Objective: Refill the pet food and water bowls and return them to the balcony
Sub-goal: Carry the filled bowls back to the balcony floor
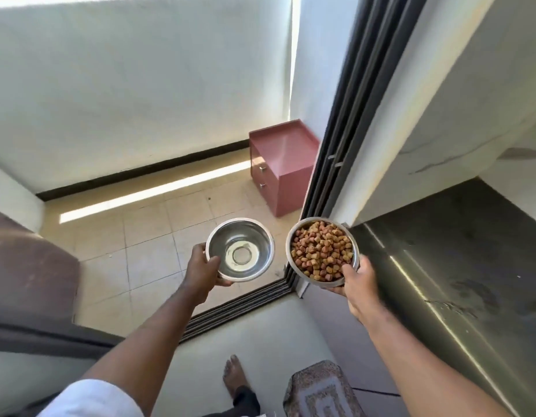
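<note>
We see two steel bowls held side by side, mouths up and roughly level; being round, they show no long axis. The water bowl [240, 249] holds clear liquid and is gripped at its near-left rim by the left hand [204, 267], thumb over the edge. The food bowl [322, 252], heaped with kibble [320, 251], is gripped at its near rim by the right hand [358, 284]. The bowls are near each other but apart, above the sill track [239, 305]. Beyond it lies the tiled balcony floor [146, 236], with a pink cabinet [283, 167] in the far right corner. The door frame [335, 139] stands just beside the food bowl.
</note>
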`<state>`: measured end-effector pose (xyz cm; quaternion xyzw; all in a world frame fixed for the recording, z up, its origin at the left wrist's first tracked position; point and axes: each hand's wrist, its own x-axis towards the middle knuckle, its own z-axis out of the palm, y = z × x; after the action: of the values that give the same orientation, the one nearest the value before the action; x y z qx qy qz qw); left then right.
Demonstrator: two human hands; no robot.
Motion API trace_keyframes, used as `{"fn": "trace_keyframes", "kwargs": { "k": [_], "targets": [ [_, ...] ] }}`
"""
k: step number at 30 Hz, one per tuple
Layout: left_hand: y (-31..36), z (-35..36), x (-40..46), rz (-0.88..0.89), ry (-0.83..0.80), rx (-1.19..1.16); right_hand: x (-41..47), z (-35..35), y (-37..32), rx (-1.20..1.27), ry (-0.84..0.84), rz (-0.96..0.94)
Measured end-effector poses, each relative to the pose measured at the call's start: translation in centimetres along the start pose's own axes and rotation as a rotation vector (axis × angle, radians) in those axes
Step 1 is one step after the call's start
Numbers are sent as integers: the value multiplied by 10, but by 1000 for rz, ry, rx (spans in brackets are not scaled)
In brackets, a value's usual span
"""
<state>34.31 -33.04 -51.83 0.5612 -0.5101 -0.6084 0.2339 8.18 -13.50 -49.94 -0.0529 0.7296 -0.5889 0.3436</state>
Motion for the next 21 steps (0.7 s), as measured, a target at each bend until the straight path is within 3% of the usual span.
{"fn": "trace_keyframes", "kwargs": {
  "k": [10, 21],
  "targets": [
    [-41, -106, 77, -95, 206, -79, 50, 162, 35, -138, -156, 74],
    [-108, -152, 164, -162, 333, -163, 121, 284, 92, -248, -248, 155]
  ]
}}
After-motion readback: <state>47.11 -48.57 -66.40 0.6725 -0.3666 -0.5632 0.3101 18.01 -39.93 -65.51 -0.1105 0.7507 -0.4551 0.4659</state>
